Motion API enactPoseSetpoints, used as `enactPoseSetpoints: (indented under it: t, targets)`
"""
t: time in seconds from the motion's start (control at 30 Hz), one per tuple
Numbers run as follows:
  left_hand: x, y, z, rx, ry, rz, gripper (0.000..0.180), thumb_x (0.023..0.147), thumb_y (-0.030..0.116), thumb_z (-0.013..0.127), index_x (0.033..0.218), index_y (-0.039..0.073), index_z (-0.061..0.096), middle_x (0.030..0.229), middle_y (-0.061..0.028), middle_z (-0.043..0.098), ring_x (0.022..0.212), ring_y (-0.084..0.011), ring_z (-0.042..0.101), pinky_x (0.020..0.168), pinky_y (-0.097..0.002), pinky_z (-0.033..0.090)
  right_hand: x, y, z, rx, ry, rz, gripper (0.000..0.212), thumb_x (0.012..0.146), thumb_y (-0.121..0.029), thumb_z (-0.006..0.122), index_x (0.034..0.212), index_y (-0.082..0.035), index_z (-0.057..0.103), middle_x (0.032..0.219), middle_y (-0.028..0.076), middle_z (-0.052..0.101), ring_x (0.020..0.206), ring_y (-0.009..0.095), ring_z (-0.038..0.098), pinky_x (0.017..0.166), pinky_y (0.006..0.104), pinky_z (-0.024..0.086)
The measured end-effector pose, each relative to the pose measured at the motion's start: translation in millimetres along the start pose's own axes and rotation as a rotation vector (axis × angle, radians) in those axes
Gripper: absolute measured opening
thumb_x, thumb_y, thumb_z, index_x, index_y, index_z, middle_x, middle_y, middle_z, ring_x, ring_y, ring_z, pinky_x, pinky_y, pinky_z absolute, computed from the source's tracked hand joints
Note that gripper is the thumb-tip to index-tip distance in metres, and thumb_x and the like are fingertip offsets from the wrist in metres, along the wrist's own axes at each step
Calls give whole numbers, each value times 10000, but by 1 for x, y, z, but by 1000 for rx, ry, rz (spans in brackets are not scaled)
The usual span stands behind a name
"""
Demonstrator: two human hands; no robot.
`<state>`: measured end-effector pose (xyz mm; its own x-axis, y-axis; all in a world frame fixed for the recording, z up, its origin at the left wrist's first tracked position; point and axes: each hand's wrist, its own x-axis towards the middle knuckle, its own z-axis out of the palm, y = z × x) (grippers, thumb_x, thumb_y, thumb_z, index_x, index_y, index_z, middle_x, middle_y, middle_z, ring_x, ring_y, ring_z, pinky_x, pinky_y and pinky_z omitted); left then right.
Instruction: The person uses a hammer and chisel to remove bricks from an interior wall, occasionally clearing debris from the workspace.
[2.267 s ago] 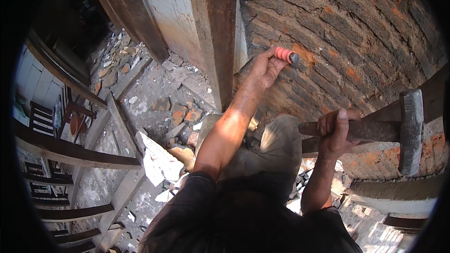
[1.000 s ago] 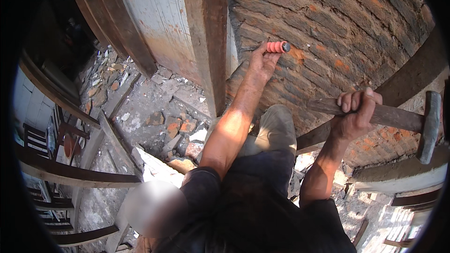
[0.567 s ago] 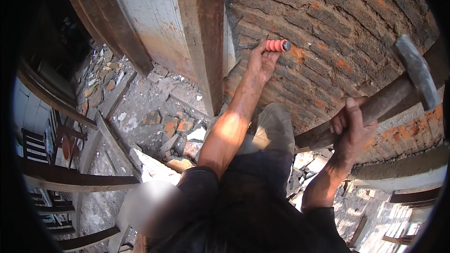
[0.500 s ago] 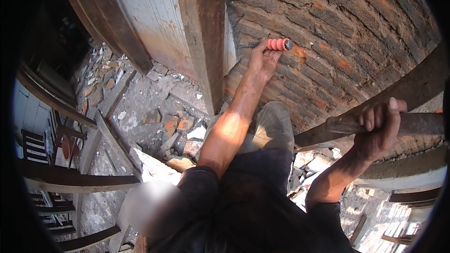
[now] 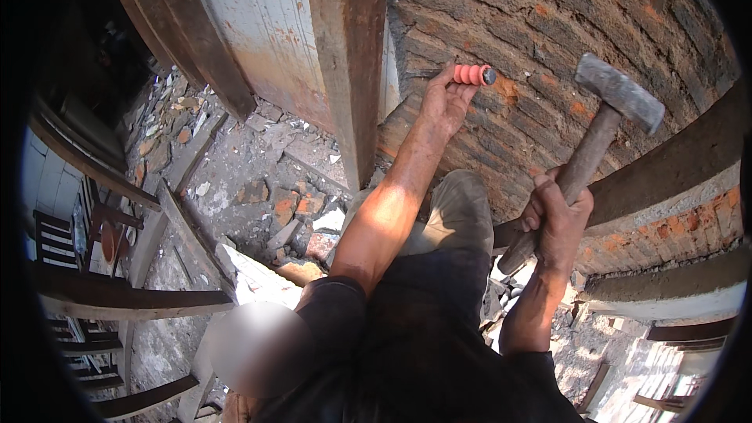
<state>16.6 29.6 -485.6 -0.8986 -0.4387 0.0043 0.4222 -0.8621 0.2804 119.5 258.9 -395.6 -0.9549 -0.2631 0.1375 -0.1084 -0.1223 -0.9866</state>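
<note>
Person crouched right here, dark short-sleeved shirt (image 5: 439, 345), dusty khaki trousers (image 5: 458, 207). Right hand (image 5: 560, 215): fist wrapped round a heavy hammer (image 5: 593, 145), brown wooden handle, blocky grey metal head. Butt pokes out below the fist; head points up and right, well apart from the other tool. Left hand (image 5: 445, 106), arm stretched out: thumb and fingers pinching a chisel-like tool (image 5: 468, 74), coral-red ribbed grip, dark round metal end facing right. Tool is just beside the rough brown-and-orange brick wall (image 5: 533, 23); can't tell where its tip sits. Left of that hand, upright brown timber post (image 5: 348, 47), then a stained white panel (image 5: 262, 31). Floor left of the knees: broken brick rubble (image 5: 294, 204), jagged white slab (image 5: 254, 274). Farther off, far left, dark slatted wooden furniture (image 5: 55, 239).
</note>
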Motion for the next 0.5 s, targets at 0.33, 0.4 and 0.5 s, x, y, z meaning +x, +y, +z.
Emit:
enactPoseSetpoints:
  t: [0.33,0.4,0.5]
  targets:
    - [7,-14,-1,-64,-71,-25,289,1025,235,503,1110,-38,460,1124,-128,491,1139,-246,557,1135,-405,427,29,39,14,48,149,-33,159,885,-56,603,756,-75,512,562,-10,455,424,87,436,410,274,377]
    - [2,-19,-9,-70,-69,-33,285,1029,223,493,1119,-45,458,1132,-139,501,1124,-252,571,1124,-406,443,25,71,0,-142,-153,293,121,874,-43,614,785,-46,533,581,4,476,431,95,452,405,263,369]
    - [-3,-15,-5,-71,-11,-19,271,1033,213,487,1116,-44,458,1136,-149,512,1108,-247,582,1103,-402,468,16,55,-4,-36,-144,239,118,873,-43,623,797,-38,533,589,13,486,429,93,461,391,252,355]
